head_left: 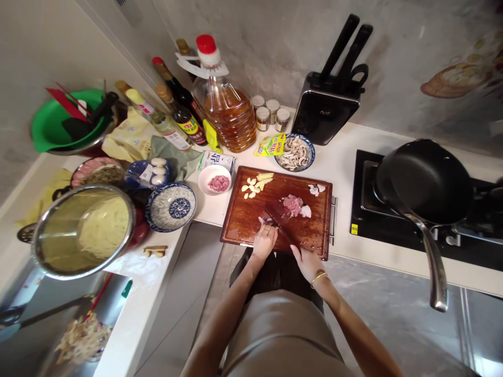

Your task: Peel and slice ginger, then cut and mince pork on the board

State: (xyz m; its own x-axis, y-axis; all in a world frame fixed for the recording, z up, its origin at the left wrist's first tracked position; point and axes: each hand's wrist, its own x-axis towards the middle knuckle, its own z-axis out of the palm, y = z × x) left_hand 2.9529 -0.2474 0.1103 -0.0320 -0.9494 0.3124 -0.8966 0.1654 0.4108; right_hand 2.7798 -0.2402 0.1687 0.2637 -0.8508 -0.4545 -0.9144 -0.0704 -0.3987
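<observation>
A brown wooden cutting board (251, 230) lies on the counter. My right hand (308, 262) is closed round the handle of a knife (280, 226), whose dark blade points up and left over the board. Close to the blade, my left hand (265, 238) presses with bent fingers near a small pale piece at the board's front. Chopped pink meat (292, 205) lies just beyond the blade, with a white piece (306, 211) beside it. Garlic cloves (251, 187) and ginger slices are at the board's upper left, and small white bits (316, 189) at its upper right.
Behind the board are a bowl of sliced mushrooms (294, 152), a knife block (328, 104) and an oil jug (231, 115). A white bowl of meat (214, 180), a patterned bowl (171, 207) and a steel pot (84, 230) stand left. A frying pan (428, 183) sits on the stove at right.
</observation>
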